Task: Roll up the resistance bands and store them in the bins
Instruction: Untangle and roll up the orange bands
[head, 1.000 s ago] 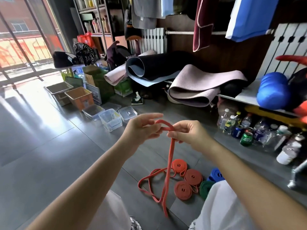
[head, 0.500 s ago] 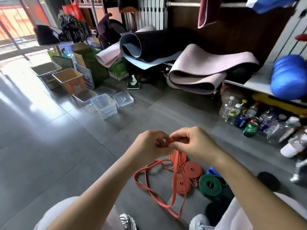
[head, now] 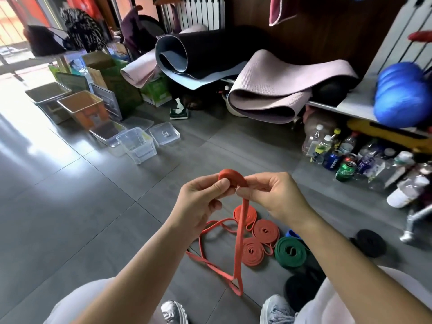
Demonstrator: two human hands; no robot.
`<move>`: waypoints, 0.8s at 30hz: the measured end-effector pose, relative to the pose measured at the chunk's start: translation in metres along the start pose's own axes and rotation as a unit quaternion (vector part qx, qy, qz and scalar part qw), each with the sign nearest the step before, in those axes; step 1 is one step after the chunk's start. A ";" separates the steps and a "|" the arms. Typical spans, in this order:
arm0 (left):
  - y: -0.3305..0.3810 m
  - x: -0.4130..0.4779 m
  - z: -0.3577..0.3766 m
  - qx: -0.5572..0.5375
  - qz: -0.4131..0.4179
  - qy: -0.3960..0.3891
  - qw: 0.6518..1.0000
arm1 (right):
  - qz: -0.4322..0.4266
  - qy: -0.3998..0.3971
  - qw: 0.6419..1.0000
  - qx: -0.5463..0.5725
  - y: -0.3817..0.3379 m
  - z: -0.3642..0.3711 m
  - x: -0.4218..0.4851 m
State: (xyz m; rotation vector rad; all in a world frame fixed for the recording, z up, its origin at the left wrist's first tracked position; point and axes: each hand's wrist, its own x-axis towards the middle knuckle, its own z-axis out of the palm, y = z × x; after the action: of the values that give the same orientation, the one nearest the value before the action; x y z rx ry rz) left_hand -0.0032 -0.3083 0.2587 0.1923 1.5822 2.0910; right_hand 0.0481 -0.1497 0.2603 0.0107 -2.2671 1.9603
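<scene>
Both hands pinch the orange band [head: 238,232] at chest height, left hand [head: 201,202] clamping the started coil while right hand [head: 273,197] feeds the tail, keeping it taut above 3 finished rolls [head: 253,251]

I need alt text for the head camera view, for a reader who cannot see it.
Left hand and right hand roll an orange resistance band, its tail hanging to the floor beside rolled bands. Clear bins stand farther away.
</scene>
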 end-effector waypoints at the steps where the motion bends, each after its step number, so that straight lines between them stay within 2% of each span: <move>1: 0.001 0.000 0.000 0.003 -0.002 -0.003 1.000 | -0.010 0.006 1.000 0.012 0.002 0.002 -0.002; 9: 0.003 -0.009 -0.004 0.083 -0.001 0.036 0.996 | -0.020 0.029 0.999 -0.028 0.005 0.012 -0.008; 12: 0.005 -0.014 -0.004 0.087 -0.016 0.019 0.996 | -0.011 0.041 0.999 -0.018 0.006 0.013 -0.008; 14: 0.007 -0.015 -0.006 0.158 -0.015 0.014 0.987 | 0.019 0.030 0.999 -0.006 0.004 0.015 -0.009; 15: 0.008 -0.016 -0.009 0.243 0.006 0.025 0.970 | 0.032 0.025 0.999 -0.029 0.004 0.017 -0.010; 17: 0.009 -0.017 -0.015 0.435 0.085 0.047 0.895 | 0.029 -0.003 0.986 -0.166 0.006 0.019 -0.012; 19: 0.008 -0.021 -0.019 0.562 0.152 0.004 0.813 | 0.013 -0.046 0.959 -0.280 0.007 0.022 -0.015; 20: 0.007 -0.023 -0.020 0.599 0.158 -0.029 0.784 | 0.011 -0.062 0.952 -0.299 0.007 0.024 -0.015; 22: 0.004 -0.025 -0.021 0.638 0.140 -0.059 0.755 | 0.013 -0.076 0.945 -0.317 0.008 0.027 -0.017; 23: 0.003 -0.025 -0.022 0.636 0.132 -0.055 0.759 | 0.017 -0.074 0.947 -0.313 0.007 0.027 -0.017; 24: 0.005 -0.022 -0.024 0.616 0.125 -0.041 0.777 | 0.024 -0.064 0.956 -0.286 0.006 0.026 -0.017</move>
State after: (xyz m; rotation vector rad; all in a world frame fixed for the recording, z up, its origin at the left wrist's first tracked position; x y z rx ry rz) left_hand 0.0052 -0.3401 0.2599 0.9431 2.7114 0.8004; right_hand 0.0613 -0.1754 0.2487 0.0201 -2.8551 1.2811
